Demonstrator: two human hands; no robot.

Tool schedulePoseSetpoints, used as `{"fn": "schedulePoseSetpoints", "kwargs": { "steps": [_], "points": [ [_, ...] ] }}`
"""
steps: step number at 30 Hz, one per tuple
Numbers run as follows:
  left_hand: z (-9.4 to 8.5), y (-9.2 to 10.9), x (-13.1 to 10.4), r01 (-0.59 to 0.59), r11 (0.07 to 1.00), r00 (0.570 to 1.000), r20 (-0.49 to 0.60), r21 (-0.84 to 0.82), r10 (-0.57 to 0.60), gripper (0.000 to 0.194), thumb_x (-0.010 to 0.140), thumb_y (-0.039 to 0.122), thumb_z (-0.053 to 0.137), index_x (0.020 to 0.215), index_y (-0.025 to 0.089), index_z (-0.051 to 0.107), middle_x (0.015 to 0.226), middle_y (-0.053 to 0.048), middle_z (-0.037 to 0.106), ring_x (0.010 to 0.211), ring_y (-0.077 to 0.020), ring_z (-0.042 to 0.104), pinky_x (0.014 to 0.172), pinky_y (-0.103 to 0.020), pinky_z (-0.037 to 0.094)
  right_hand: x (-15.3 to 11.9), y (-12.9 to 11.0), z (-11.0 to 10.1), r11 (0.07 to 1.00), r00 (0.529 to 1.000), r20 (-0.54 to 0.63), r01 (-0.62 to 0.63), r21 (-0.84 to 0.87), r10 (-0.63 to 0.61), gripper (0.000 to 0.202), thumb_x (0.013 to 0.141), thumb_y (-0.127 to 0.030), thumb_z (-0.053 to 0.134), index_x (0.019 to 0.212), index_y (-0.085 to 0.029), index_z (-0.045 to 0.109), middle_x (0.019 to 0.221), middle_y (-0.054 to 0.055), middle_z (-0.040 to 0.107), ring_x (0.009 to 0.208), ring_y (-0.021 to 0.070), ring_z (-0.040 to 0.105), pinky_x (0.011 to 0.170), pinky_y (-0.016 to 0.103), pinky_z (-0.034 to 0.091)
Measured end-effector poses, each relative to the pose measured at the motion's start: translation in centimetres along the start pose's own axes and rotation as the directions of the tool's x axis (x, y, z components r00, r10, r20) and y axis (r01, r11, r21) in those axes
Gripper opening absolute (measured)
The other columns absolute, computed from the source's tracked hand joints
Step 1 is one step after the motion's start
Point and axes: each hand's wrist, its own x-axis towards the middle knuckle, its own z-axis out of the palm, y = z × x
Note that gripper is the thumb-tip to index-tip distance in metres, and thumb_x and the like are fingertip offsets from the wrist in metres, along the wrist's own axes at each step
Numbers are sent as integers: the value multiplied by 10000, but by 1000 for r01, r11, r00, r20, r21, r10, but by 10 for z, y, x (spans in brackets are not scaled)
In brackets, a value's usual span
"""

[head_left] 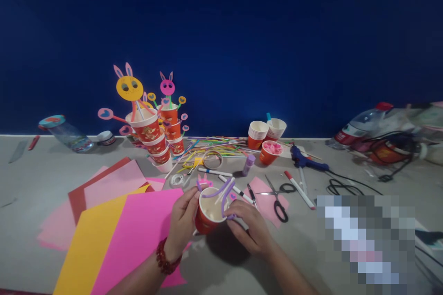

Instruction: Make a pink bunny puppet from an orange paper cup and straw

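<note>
While my left hand (182, 214) is curled around the left side of a red paper cup (206, 227) in the lower centre of the frame, my right hand (249, 227) pinches a purple stem (223, 206) between thumb and fingers at the cup's right rim. I have the cup tilted so its pale inside faces me, and more purple stem arches over the opening. On my left wrist sits a dark red bead bracelet (166, 258). Just behind the cup, a pink rabbit cutout (205, 179) shows in part. Yellow paper (90, 235) and bright pink paper (138, 235) fan out at the lower left, partly under my left forearm. Right of centre lie black-handled scissors (282, 203), on and beside a pale pink sheet, with a purple glue stick (248, 165) standing near. Farther out, a yellow rabbit face (129, 87) tops stacked cups at the left, a blue glue gun (306, 160) lies at the right, and a dark blue wall (221, 41) fills the top.
</note>
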Motion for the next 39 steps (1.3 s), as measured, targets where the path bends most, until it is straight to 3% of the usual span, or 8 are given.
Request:
{"fn": "schedulePoseSetpoints", "kwargs": {
  "steps": [9,12,15,20,28,33,36,39],
  "points": [
    [-4,-5,-10,-212,970,970,149,118,194,571,1024,512,328,1459,184,495,1456,-125,568,1405,-278,467,1203,-459,334,-1,-1,-1,999,999,21,-31,-30,32,189,969,-152,492,1100,-237,598,898,60,709,824,196,667,733,305,543],
    [-3,-3,-9,-299,946,927,270,121,259,866,877,686,544,1546,178,333,1473,-167,531,1404,-347,456,1185,-510,341,-2,-1,-1,999,1000,9,-28,-38,28,198,966,-151,507,1118,-241,595,910,57,710,834,197,667,744,307,545],
    [2,3,-9,-271,944,930,305,191,205,1138,704,618,798,1578,209,195,1370,-155,606,1293,-356,564,1109,-522,432,-2,-1,-1,999,1000,-10,-18,-28,17,213,951,-136,522,1120,-242,597,896,52,704,817,193,659,746,307,543],
    [9,7,-7,-220,954,948,275,203,160,1121,689,449,869,1564,256,196,1219,-94,686,1134,-306,666,1018,-479,520,0,-5,-1,1000,1000,8,-26,-2,26,232,944,-119,501,1114,-239,604,867,47,698,784,191,652,717,302,531],
    [5,-6,-7,-271,929,951,221,252,217,1073,691,266,809,1572,227,197,1494,-158,489,1399,-340,462,1163,-514,375,0,-9,2,998,999,-15,-36,44,36,268,963,-142,493,1180,-247,611,907,57,710,814,195,672,719,305,549],
    [3,-2,-7,-270,940,942,259,207,214,1028,682,251,776,1561,195,246,1406,-138,574,1312,-326,545,1132,-478,424,-2,-11,2,995,1000,-4,-27,99,28,277,966,-162,503,1198,-252,624,919,58,713,819,195,673,727,307,549],
    [4,1,-9,-241,956,944,271,169,190,1022,687,267,787,1557,191,256,1334,-127,620,1256,-318,585,1097,-466,458,-8,-7,3,977,990,-62,-114,182,127,253,988,-200,486,1196,-247,621,907,56,698,794,193,666,723,311,544],
    [5,0,-11,-233,957,937,305,174,173,999,694,290,803,1544,208,286,1276,-115,649,1248,-329,584,1099,-493,452,-12,-1,5,943,944,-179,-231,239,277,186,1001,-224,493,1124,-238,632,921,53,676,788,187,657,710,301,539]
  ]
}}
